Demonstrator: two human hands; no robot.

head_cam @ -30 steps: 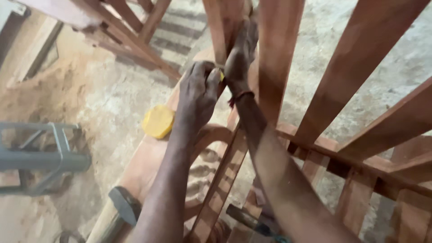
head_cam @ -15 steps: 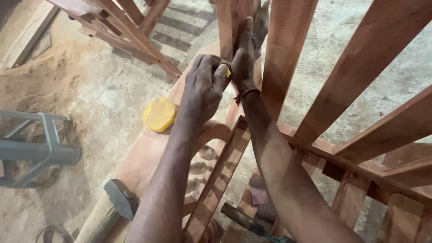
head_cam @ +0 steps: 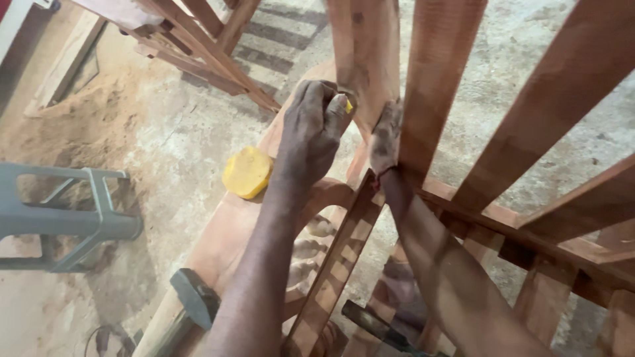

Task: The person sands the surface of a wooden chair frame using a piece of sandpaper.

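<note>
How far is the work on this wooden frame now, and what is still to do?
Done: the wooden frame looks assembled, its slats standing in the lower rail. In hand: the left hand pinches a small yellow piece against one slat, while the right hand steadies that slat. Left: unclear; a yellow lump and a hammer lie unused on the plank.

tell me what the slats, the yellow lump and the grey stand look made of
Slats: reddish-brown solid wood, bare and matte, with visible grain and dusty patches, apparently unvarnished. Yellow lump: dull, soft-edged and slightly waxy, possibly wax or filler; the left hand pinches a similar yellow bit against the wood. Grey stand: looks like painted metal, with straight tubular bars and an even coat.
</note>
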